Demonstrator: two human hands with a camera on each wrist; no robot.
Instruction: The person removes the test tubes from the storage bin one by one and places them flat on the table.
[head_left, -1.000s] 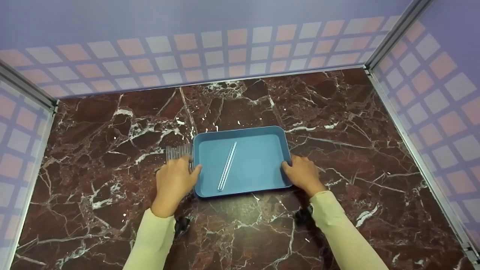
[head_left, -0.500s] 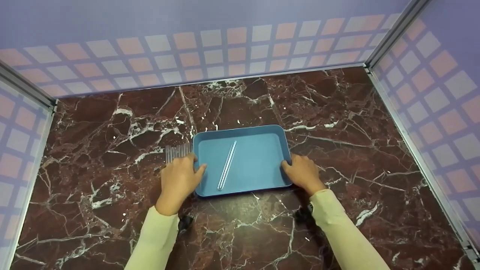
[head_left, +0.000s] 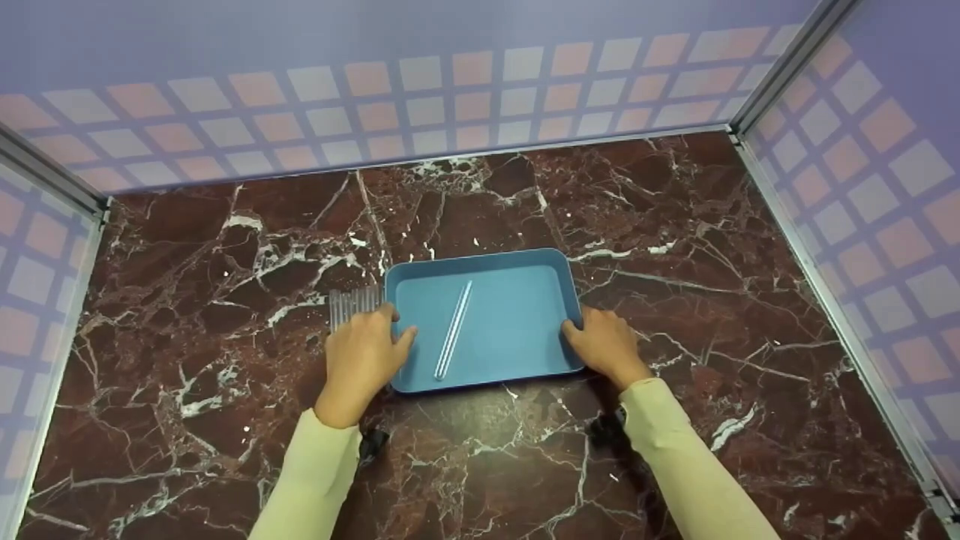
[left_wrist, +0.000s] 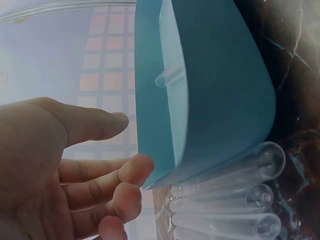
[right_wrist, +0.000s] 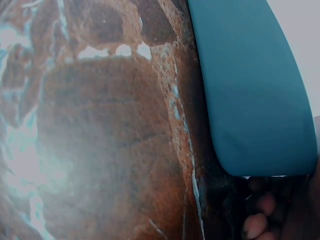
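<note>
A blue rectangular tray (head_left: 510, 322) sits on the marble surface with a clear test tube (head_left: 454, 334) lying slanted inside it. My right hand (head_left: 606, 343) grips the tray's right side, thumb over the rim; in the right wrist view some fingertips (right_wrist: 256, 225) show below the tray wall (right_wrist: 255, 95). At the left rim hovers my left hand (head_left: 361, 352), its thumb reaching over the tray. The left wrist view shows that left hand (left_wrist: 75, 170) with loosely bent fingers and nothing between them. Several more test tubes (left_wrist: 225, 200) lie side by side against the tray's left outside.
Brown-red marble with white veins (head_left: 225, 300) spreads around the tray. A purple wall (head_left: 450, 97) with pink and white squares stands behind, and side panels (head_left: 892, 165) with metal frames border the left and right.
My left hand has shifted slightly right and away from me, its thumb now further over the tray's left rim. The tray and my right hand stay practically where they were.
</note>
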